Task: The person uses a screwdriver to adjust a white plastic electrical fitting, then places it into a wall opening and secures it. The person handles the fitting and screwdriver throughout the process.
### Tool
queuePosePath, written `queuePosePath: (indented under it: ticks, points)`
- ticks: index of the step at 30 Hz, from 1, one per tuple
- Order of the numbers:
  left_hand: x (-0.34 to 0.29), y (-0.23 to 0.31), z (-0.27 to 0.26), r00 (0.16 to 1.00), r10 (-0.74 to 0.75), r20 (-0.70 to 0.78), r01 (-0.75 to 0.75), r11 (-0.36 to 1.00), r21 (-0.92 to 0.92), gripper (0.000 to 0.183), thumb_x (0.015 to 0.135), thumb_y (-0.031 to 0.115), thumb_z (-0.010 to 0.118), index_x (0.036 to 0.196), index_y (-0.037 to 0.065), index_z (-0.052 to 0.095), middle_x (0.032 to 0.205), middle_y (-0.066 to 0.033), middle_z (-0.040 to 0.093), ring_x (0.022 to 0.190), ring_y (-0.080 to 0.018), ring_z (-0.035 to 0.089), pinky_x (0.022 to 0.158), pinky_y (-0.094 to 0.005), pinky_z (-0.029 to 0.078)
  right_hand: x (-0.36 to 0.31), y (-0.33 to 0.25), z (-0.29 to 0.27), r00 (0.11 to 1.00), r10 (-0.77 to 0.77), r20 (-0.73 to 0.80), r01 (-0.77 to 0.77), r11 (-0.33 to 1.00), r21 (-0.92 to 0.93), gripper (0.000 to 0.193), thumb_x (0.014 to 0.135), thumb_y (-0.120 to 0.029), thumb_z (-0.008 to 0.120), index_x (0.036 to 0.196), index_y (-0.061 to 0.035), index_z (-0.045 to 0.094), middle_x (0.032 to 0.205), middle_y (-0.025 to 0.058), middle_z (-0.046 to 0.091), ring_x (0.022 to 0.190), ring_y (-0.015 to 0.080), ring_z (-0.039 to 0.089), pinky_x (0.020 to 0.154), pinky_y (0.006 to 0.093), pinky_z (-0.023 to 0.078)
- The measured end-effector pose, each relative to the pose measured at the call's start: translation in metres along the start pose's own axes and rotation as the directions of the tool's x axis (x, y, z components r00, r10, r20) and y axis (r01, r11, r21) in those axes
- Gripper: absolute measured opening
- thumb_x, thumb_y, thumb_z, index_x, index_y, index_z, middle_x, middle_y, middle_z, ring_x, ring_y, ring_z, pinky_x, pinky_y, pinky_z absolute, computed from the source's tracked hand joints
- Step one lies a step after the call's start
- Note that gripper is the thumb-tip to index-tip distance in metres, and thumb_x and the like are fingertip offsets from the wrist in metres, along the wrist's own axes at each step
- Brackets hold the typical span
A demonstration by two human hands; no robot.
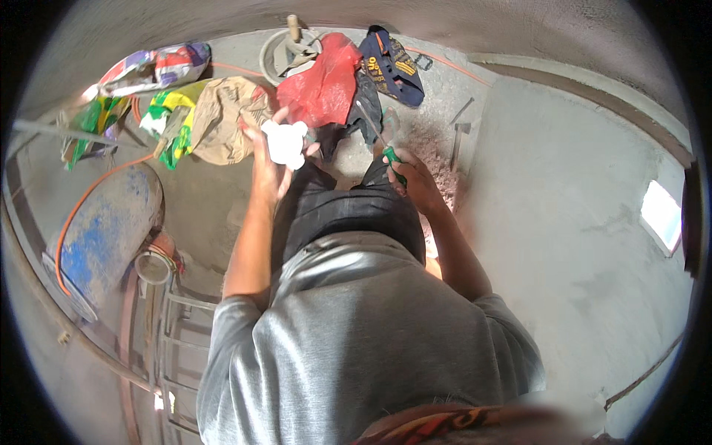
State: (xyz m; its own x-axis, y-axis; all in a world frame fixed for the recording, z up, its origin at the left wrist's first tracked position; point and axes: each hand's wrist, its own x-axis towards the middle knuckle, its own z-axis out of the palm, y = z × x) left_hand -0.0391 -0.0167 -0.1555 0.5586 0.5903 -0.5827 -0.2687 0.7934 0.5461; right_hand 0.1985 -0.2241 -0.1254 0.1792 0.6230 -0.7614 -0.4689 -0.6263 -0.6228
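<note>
My left hand [263, 165] is raised in front of my thighs, its fingers around a small white piece [285, 144]. That piece is rounded with short stubs sticking out, like a round junction box; glare hides its detail. In my right hand [419, 184], to the right of it, is a screwdriver [393, 156] with a green handle. Its thin metal shaft points up and away to the left, apart from the white piece. Both forearms are bent in over my dark trousers [345, 215].
Beyond my hands lie a red plastic bag [322, 81], a brown paper sack [230, 119] and a dark blue printed cloth [391, 70]. A bucket [268, 58] stands behind. A hammer [457, 144] rests at right. Leftward are a blue-stained drum [111, 230], an orange cord [80, 200] and a metal ladder [185, 343].
</note>
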Motion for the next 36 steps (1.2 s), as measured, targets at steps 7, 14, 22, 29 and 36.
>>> queuePosePath:
  ticks: [7, 14, 22, 29, 36]
  points:
    - [-0.017, 0.076, 0.021, 0.975, 0.083, 0.206, -0.067, 0.994, -0.083, 0.087, 0.104, 0.076, 0.031, 0.155, 0.007, 0.045, 0.127, -0.0168, 0.070, 0.103, -0.0287, 0.073, 0.082, -0.0481, 0.066, -0.089, -0.088, 0.082, 0.960, -0.249, 0.128, 0.279, 0.822, -0.496, 0.044, 0.107, -0.024, 0.054, 0.148, -0.0064, 0.060, 0.090, 0.0052, 0.068, 0.081, 0.0148, 0.063, 0.078, 0.0302, 0.052]
    - [-0.056, 0.129, 0.034, 0.916, 0.309, 0.256, -0.311, 0.950, -0.035, 0.079, 0.110, 0.067, 0.026, 0.151, 0.003, 0.048, 0.129, -0.0189, 0.068, 0.101, -0.0269, 0.074, 0.080, -0.0348, 0.062, -0.123, -0.125, 0.129, 0.696, -0.605, 0.388, 0.693, 0.422, -0.584, 0.047, 0.103, -0.019, 0.061, 0.149, -0.0071, 0.061, 0.122, 0.0199, 0.075, 0.101, 0.0270, 0.073, 0.096, 0.0367, 0.053]
    - [-0.080, 0.136, 0.045, 0.843, 0.473, 0.256, -0.471, 0.879, -0.074, 0.080, 0.111, 0.067, 0.023, 0.152, 0.003, 0.047, 0.132, -0.0192, 0.067, 0.105, -0.0268, 0.072, 0.083, -0.0372, 0.060, -0.140, -0.150, 0.133, 0.657, -0.567, 0.497, 0.742, 0.369, -0.560, 0.045, 0.103, -0.019, 0.063, 0.145, -0.0029, 0.063, 0.118, 0.0259, 0.074, 0.106, 0.0372, 0.072, 0.095, 0.0417, 0.053]
    - [-0.093, 0.129, 0.074, 0.807, 0.589, 0.040, -0.579, 0.803, -0.139, 0.036, 0.110, 0.026, 0.052, 0.134, 0.001, 0.059, 0.115, -0.0139, 0.072, 0.103, -0.0234, 0.071, 0.091, -0.0365, 0.060, -0.144, -0.167, 0.125, 0.629, -0.537, 0.562, 0.767, 0.313, -0.560, 0.046, 0.104, -0.022, 0.062, 0.144, -0.0004, 0.062, 0.123, 0.0274, 0.073, 0.113, 0.0395, 0.072, 0.100, 0.0427, 0.053]
    - [-0.090, 0.128, 0.077, 0.809, 0.587, 0.045, -0.573, 0.803, -0.167, 0.036, 0.110, 0.026, 0.052, 0.134, 0.001, 0.059, 0.114, -0.0142, 0.073, 0.097, -0.0228, 0.072, 0.085, -0.0353, 0.061, -0.150, -0.182, 0.121, 0.644, -0.489, 0.589, 0.758, 0.299, -0.580, 0.048, 0.106, -0.024, 0.060, 0.148, -0.0018, 0.061, 0.129, 0.0234, 0.073, 0.117, 0.0261, 0.068, 0.105, 0.0376, 0.048]
